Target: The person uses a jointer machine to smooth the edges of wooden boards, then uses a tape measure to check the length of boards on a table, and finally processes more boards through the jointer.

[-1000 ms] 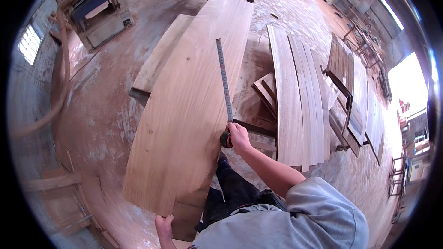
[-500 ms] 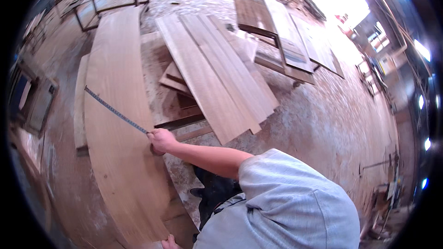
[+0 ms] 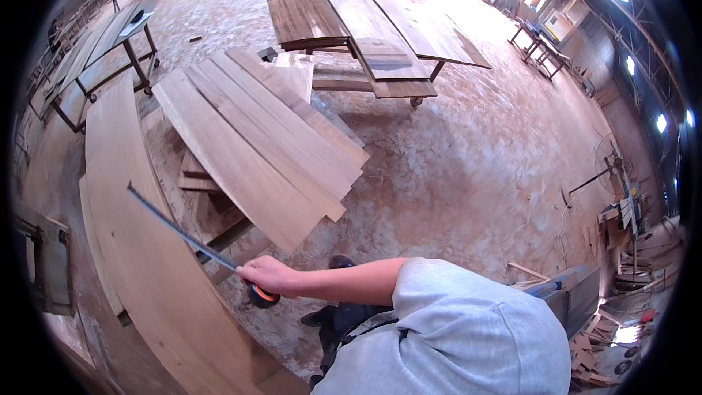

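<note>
My right hand (image 3: 269,276) is closed around a tape measure with a black and orange case (image 3: 262,296), held past the right edge of a long pale wooden board (image 3: 131,249). From the hand a stretch of blade (image 3: 179,230) runs out to the upper left, its hooked end over the board. Whether the blade touches the wood I cannot tell. My left hand is out of the picture.
Several planks (image 3: 256,146) lie side by side on a stack of wood to the right of the board. Farther off, a wheeled rack (image 3: 373,86) carries more panels. A metal-legged table (image 3: 131,51) stands at the far left. Scrap wood (image 3: 592,355) lies at lower right.
The view has swung rightward. My right hand has drawn the tape measure off the board's edge, and its case now shows. My left hand, earlier at the board's near end, has left the picture.
</note>
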`<control>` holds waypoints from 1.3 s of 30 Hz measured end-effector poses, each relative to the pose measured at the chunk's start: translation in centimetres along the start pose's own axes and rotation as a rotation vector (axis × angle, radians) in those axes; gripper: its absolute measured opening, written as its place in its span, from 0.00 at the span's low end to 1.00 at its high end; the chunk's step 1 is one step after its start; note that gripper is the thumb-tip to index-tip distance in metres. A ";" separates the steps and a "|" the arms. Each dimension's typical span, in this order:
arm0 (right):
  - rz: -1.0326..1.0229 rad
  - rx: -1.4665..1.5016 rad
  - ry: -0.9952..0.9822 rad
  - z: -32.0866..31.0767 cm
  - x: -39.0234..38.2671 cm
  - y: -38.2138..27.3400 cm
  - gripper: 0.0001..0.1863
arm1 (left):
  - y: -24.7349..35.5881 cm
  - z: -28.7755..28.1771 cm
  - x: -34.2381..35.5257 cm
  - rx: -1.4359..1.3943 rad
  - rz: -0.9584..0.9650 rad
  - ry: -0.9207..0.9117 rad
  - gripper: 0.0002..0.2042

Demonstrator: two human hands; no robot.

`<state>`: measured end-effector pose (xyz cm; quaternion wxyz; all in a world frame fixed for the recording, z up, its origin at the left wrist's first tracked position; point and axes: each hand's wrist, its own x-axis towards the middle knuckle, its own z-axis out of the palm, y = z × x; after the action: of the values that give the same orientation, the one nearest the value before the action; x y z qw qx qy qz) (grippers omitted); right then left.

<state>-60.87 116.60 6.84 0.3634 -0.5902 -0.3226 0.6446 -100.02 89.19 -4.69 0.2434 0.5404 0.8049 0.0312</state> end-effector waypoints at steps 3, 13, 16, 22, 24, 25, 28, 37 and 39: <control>-0.039 -0.022 -0.063 -3.0 -1.6 -1.3 0.22 | -1.5 -0.1 0.4 0.054 0.185 0.242 0.16; -0.011 0.088 -0.030 -21.3 -5.9 -2.1 0.24 | 45.1 -6.0 -0.1 -1.043 0.203 -0.306 0.26; -0.240 -0.040 -0.017 -25.5 -7.6 -4.3 0.19 | 54.8 -0.6 -2.0 -1.226 0.215 -0.663 0.29; -0.716 -0.463 0.180 -32.1 -8.3 -6.8 0.16 | 65.3 3.7 -1.3 -1.442 -0.182 -1.059 0.18; -0.784 -0.557 0.315 -33.9 -8.2 -7.8 0.18 | 67.6 3.2 -0.3 -1.306 -0.093 -1.096 0.14; -0.806 -0.570 0.423 -34.9 -8.1 -8.0 0.18 | 68.6 2.8 0.7 -1.272 0.053 -1.163 0.17; -0.624 -0.448 0.522 -39.2 -7.7 -6.1 0.18 | 70.4 3.7 6.6 -0.700 0.445 -0.502 0.20; -0.310 -0.479 0.521 -42.1 -5.0 -2.7 0.16 | 70.0 6.6 22.0 -0.090 0.809 0.403 0.29; -0.307 -0.566 0.482 -41.5 -2.2 -2.3 0.21 | 68.9 4.4 23.5 -0.191 0.661 0.378 0.31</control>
<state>-19.30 115.35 5.99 0.3439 -0.7463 -0.4773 0.3114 -46.25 137.52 4.58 0.1168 0.7302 0.6114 0.2818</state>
